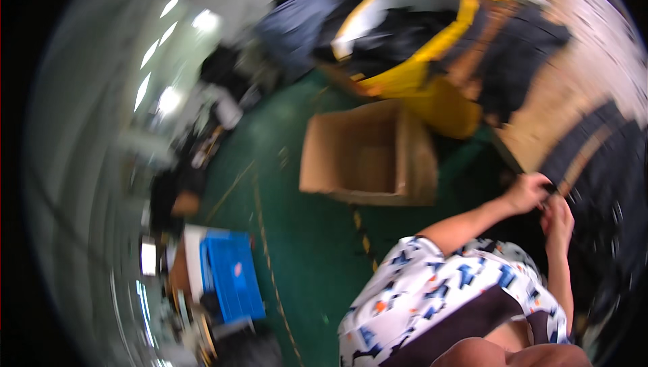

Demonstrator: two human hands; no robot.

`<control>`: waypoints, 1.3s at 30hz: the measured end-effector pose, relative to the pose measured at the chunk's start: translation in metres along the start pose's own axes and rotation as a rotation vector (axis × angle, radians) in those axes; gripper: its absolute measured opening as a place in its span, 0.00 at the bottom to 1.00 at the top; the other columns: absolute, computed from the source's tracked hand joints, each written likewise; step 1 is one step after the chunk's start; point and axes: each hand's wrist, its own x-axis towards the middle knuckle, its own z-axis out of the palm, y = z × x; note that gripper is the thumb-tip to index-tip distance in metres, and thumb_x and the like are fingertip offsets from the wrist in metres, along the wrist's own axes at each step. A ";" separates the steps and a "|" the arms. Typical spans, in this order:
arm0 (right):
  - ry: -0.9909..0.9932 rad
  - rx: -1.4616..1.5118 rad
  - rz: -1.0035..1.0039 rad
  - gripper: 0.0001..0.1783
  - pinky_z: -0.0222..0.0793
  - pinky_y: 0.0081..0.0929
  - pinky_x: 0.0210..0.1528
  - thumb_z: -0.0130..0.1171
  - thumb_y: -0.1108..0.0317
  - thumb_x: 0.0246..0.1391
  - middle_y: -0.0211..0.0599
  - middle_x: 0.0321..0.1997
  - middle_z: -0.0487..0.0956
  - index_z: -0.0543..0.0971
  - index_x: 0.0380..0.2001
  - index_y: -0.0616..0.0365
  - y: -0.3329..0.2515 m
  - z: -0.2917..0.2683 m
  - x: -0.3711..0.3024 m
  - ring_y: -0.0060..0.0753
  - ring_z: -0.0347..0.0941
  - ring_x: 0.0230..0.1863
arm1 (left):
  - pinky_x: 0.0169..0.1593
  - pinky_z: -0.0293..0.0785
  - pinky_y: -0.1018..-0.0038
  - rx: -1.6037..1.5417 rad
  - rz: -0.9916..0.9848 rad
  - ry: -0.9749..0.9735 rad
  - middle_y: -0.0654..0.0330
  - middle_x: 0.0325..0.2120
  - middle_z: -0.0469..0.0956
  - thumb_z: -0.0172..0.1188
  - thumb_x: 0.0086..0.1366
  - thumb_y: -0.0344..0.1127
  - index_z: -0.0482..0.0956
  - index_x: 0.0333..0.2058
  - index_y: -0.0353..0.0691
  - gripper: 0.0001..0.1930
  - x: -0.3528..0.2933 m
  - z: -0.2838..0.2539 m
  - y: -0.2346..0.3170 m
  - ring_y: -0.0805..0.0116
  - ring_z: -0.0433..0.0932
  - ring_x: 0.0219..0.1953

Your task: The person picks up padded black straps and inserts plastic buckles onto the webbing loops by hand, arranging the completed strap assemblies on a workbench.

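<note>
The left hand (528, 192) and the right hand (558, 222) were close together at the near left edge of the dark cloth (619, 175), which lay on the right, by the tan surface (538, 136). Their fingers were bent, but it was too blurry to tell if either grip pinched the cloth. To do it well, it seemed best to hold the edge softly with one hand and work gently with the other, with no hard tugs.

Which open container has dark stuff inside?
The yellow-rimmed bin, beyond the cardboard box: black material shows inside it, while the box shows bare cardboard.
</note>
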 end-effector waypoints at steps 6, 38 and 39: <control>-0.166 0.426 0.432 0.11 0.43 0.09 0.09 0.48 0.55 0.58 0.16 0.16 0.60 0.71 0.28 0.49 0.018 -0.027 0.022 0.09 0.49 0.11 | 0.34 0.73 0.64 0.458 0.340 -0.015 0.46 0.24 0.76 0.54 0.45 0.28 0.77 0.29 0.35 0.10 -0.005 0.001 0.001 0.50 0.77 0.29; 0.118 -0.370 -0.270 0.05 0.60 0.12 0.22 0.57 0.72 0.50 0.25 0.19 0.71 0.74 0.25 0.62 -0.026 0.005 0.008 0.12 0.66 0.21 | 0.31 0.72 0.82 -0.242 -0.256 -0.175 0.58 0.29 0.76 0.52 0.56 0.24 0.67 0.44 0.27 0.16 -0.014 -0.005 0.016 0.77 0.74 0.26; 0.124 -0.317 -0.240 0.05 0.60 0.11 0.22 0.57 0.72 0.50 0.24 0.19 0.71 0.73 0.24 0.62 -0.026 0.004 0.010 0.11 0.66 0.20 | 0.29 0.70 0.84 -0.237 -0.239 -0.166 0.60 0.26 0.76 0.53 0.56 0.24 0.67 0.43 0.26 0.16 -0.011 -0.003 0.013 0.78 0.74 0.23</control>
